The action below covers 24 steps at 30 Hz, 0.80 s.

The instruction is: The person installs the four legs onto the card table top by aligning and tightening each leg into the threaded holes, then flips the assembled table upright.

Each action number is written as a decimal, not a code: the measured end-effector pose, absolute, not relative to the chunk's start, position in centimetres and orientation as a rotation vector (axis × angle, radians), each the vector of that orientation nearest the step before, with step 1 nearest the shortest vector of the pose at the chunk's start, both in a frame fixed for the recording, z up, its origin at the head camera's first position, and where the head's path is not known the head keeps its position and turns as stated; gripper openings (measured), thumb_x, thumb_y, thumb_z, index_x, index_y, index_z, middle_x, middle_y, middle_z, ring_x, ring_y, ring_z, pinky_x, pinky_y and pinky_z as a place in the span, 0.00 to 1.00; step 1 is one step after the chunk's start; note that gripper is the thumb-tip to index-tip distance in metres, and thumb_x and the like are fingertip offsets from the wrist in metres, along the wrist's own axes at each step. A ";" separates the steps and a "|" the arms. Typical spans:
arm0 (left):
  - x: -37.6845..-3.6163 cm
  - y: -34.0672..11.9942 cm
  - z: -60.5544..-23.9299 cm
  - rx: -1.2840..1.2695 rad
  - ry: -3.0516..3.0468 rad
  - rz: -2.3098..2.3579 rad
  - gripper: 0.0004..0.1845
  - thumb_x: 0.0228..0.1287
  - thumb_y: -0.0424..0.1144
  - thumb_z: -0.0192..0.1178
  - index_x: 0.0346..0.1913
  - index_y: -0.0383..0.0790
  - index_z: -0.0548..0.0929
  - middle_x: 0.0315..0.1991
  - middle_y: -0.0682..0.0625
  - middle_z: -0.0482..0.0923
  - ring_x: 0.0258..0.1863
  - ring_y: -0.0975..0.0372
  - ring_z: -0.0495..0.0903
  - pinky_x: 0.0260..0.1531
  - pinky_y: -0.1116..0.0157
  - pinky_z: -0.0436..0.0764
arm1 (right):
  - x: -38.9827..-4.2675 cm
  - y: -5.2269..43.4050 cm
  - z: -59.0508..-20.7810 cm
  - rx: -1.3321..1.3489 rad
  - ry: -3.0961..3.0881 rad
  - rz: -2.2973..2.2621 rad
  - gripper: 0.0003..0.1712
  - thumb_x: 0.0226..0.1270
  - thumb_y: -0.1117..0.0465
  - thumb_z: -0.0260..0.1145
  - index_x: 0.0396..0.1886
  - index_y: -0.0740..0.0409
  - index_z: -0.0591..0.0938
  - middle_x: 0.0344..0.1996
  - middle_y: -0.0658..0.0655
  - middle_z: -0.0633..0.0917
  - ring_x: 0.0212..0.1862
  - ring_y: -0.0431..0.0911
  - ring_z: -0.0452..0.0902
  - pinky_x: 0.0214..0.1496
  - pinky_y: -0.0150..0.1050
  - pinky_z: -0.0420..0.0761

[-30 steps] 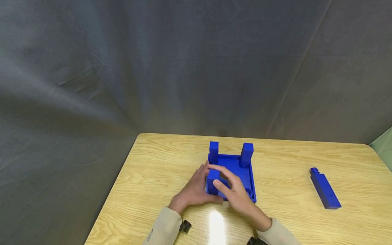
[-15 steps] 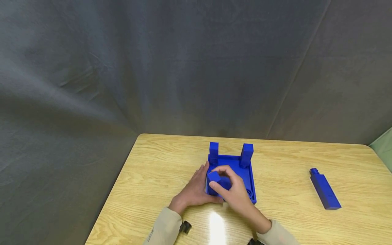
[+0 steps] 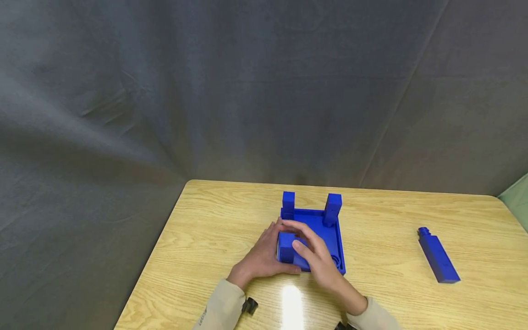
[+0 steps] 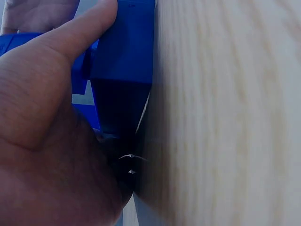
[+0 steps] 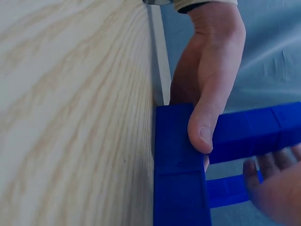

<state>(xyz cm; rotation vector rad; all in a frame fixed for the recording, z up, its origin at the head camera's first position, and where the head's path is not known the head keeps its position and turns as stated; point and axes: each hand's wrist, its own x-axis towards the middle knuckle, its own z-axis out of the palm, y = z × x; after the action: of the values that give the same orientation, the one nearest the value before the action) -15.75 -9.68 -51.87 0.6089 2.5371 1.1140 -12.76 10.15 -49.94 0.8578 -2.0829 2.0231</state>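
A blue square tray-like base (image 3: pixel 316 224) lies on the table, its raised rim facing up. Upright blue legs (image 3: pixel 332 208) stand at its two far corners. Another blue leg (image 3: pixel 286 251) stands at the near-left corner. My left hand (image 3: pixel 262 257) grips that corner of the base, thumb along the front edge and fingers along the left side. My right hand (image 3: pixel 321 262) curves loosely around the near-left leg, thumb at its right face, index finger arched behind. In the right wrist view, right fingers (image 5: pixel 277 162) are close below the leg. A round ring socket (image 3: pixel 335 261) shows at the near-right corner.
A loose blue leg (image 3: pixel 439 259) with a threaded end lies on the right of the wooden table (image 3: pixel 383 256). A dark grey curtain (image 3: pixel 268 91) hangs behind the table's far edge.
Half a second ago the right fingers pinched the near-left leg, turned cornerwise. Now the leg sits square with the base, and the right fingers are spread wider around it. The left hand stays put.
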 end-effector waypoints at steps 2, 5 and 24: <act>-15.8 -9.7 -51.9 0.614 2.538 1.100 0.75 0.57 0.59 0.84 0.92 0.39 0.42 0.92 0.43 0.40 0.91 0.46 0.40 0.89 0.43 0.46 | -12.9 10.4 -50.1 0.933 -2.043 2.145 0.25 0.89 0.72 0.49 0.78 0.71 0.75 0.71 0.63 0.84 0.77 0.43 0.75 0.78 0.31 0.70; -15.8 -9.7 -51.9 0.616 2.540 1.087 0.75 0.58 0.59 0.84 0.92 0.39 0.40 0.92 0.44 0.39 0.91 0.47 0.39 0.88 0.43 0.46 | -13.0 10.6 -50.2 0.940 -2.064 2.221 0.23 0.90 0.70 0.49 0.76 0.72 0.77 0.73 0.52 0.83 0.78 0.39 0.73 0.78 0.29 0.69; -15.6 -9.6 -51.7 0.575 2.546 1.101 0.77 0.56 0.59 0.85 0.92 0.39 0.39 0.92 0.40 0.43 0.91 0.45 0.42 0.88 0.43 0.48 | -13.4 10.7 -50.8 0.918 -2.048 2.095 0.22 0.85 0.74 0.56 0.72 0.69 0.80 0.67 0.60 0.84 0.71 0.39 0.76 0.71 0.30 0.76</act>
<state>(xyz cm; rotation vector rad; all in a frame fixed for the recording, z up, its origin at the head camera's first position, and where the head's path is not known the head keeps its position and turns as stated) -15.57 -9.61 -51.73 0.5748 2.5462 1.1007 -13.37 10.69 -50.80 0.9177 -2.0475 2.0946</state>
